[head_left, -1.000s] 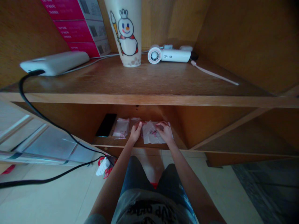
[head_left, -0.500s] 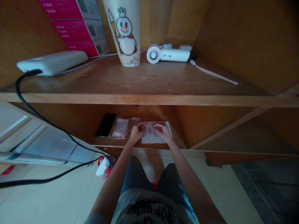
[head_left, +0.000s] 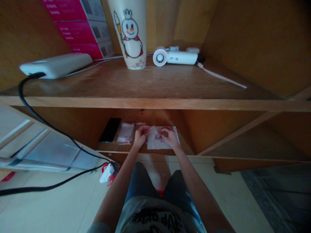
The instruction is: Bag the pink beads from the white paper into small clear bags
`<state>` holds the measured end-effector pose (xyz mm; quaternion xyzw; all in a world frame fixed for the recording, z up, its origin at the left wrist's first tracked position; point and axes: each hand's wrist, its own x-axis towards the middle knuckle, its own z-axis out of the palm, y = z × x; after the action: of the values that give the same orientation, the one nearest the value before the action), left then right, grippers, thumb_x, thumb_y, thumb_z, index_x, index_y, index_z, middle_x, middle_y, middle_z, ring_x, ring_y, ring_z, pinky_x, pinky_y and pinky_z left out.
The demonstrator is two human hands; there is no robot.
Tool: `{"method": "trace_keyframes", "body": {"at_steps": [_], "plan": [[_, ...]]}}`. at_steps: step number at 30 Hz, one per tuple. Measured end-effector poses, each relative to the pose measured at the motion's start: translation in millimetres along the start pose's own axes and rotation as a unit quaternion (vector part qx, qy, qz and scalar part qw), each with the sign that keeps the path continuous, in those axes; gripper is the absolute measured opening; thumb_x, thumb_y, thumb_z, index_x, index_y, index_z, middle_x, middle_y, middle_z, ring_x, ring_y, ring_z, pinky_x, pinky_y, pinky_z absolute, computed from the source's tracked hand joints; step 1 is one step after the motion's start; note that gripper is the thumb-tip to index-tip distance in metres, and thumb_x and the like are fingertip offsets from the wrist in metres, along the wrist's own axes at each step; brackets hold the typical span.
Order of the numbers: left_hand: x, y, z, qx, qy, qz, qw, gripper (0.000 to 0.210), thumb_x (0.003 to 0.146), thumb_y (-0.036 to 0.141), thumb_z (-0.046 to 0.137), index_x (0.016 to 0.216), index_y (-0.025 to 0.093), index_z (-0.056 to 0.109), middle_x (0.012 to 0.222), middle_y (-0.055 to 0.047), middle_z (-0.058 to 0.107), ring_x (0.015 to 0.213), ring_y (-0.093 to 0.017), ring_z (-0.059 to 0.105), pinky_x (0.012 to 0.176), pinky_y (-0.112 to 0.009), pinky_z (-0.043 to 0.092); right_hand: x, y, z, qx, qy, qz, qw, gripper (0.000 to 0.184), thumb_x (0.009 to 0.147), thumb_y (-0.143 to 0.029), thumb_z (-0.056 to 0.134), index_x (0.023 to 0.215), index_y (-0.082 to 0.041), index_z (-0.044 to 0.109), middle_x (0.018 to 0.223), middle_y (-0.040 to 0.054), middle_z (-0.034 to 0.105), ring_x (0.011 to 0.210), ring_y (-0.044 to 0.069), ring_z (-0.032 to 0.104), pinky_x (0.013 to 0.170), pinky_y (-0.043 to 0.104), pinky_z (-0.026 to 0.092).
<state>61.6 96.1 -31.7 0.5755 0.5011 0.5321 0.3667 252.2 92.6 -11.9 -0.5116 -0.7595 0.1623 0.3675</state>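
A white sheet (head_left: 157, 145) lies on the lower shelf with a small cluster of dark pink and reddish bits (head_left: 158, 137) on it, too small to name. My left hand (head_left: 141, 134) is at the sheet's left edge, thumb and fingertips pinched together; what is between them cannot be made out. Over the sheet's right part, my right hand (head_left: 169, 136) is also closed in a pinch close to the bits, its fingertips hiding anything held. Left of my left hand lie clear plastic bags (head_left: 125, 132) with reddish bits at their lower end.
A black phone (head_left: 110, 130) lies left of the bags. On the upper shelf stand a snowman cup (head_left: 132, 38), a white handheld fan (head_left: 178, 57), a white box-like device (head_left: 57, 65) and pink boxes (head_left: 77, 30). A black cable (head_left: 48, 122) hangs at the left.
My left hand has shifted slightly left, away from the sheet's middle, uncovering more of it. My right hand has barely moved and stays pinched.
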Motion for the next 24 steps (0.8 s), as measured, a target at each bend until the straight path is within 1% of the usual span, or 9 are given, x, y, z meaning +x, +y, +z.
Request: {"method": "trace_keyframes", "body": {"at_steps": [3,6,10,14,19,24], "plan": [[0.3,-0.2,0.1,0.001,0.012,-0.003,1.0,0.019,0.074,0.029,0.057,0.087,0.016,0.061,0.084,-0.005,0.064,0.074,-0.014,0.059,0.069,-0.025,0.047,-0.5,-0.5,0.3,-0.015,-0.013,-0.009,1.0,0.006,0.073,-0.019,0.058,0.073,-0.023,0.063,0.081,0.0008,0.063,0.085,0.018,0.053,0.084,0.034,0.032],[0.4,0.7,0.2,0.0,0.017,0.007,1.0,0.019,0.074,0.029,0.056,0.087,0.016,0.06,0.083,-0.004,0.064,0.074,-0.014,0.059,0.07,-0.026,0.046,-1.4,-1.6,0.5,-0.031,-0.022,-0.018,0.999,0.001,0.071,-0.022,0.061,0.071,-0.023,0.061,0.081,0.0004,0.061,0.085,0.019,0.051,0.084,0.035,0.031],[0.5,1.1,0.1,0.0,0.014,0.011,1.0,0.017,0.074,0.027,0.056,0.087,0.016,0.059,0.081,-0.004,0.063,0.072,-0.013,0.059,0.069,-0.026,0.046,-2.5,-3.4,1.4,-0.061,-0.028,-0.005,0.998,0.005,0.068,-0.025,0.064,0.069,-0.023,0.06,0.083,0.0011,0.059,0.091,0.021,0.048,0.082,0.035,0.029],[0.4,0.4,0.3,0.003,0.005,0.009,1.0,0.016,0.074,0.025,0.055,0.086,0.016,0.059,0.083,-0.005,0.063,0.076,-0.014,0.059,0.072,-0.027,0.046,-2.7,-4.3,1.6,-0.06,-0.039,-0.006,0.997,0.004,0.07,-0.025,0.062,0.067,-0.022,0.061,0.083,0.0022,0.057,0.091,0.021,0.045,0.082,0.034,0.029],[0.2,2.0,0.5,0.006,-0.001,0.003,1.0,0.016,0.073,0.026,0.056,0.085,0.016,0.059,0.082,-0.004,0.063,0.075,-0.014,0.058,0.071,-0.026,0.046,-2.5,-3.8,1.9,-0.066,-0.033,-0.005,0.997,0.007,0.071,-0.026,0.062,0.066,-0.022,0.061,0.083,0.0026,0.057,0.091,0.021,0.044,0.083,0.035,0.029],[0.5,2.8,0.4,0.009,-0.003,0.007,1.0,0.015,0.072,0.026,0.057,0.084,0.017,0.06,0.082,-0.004,0.063,0.073,-0.013,0.058,0.069,-0.025,0.045,-2.4,-3.0,2.2,-0.064,-0.019,-0.013,0.998,0.005,0.071,-0.025,0.062,0.066,-0.023,0.062,0.084,0.0024,0.059,0.091,0.021,0.046,0.082,0.035,0.03]]}}
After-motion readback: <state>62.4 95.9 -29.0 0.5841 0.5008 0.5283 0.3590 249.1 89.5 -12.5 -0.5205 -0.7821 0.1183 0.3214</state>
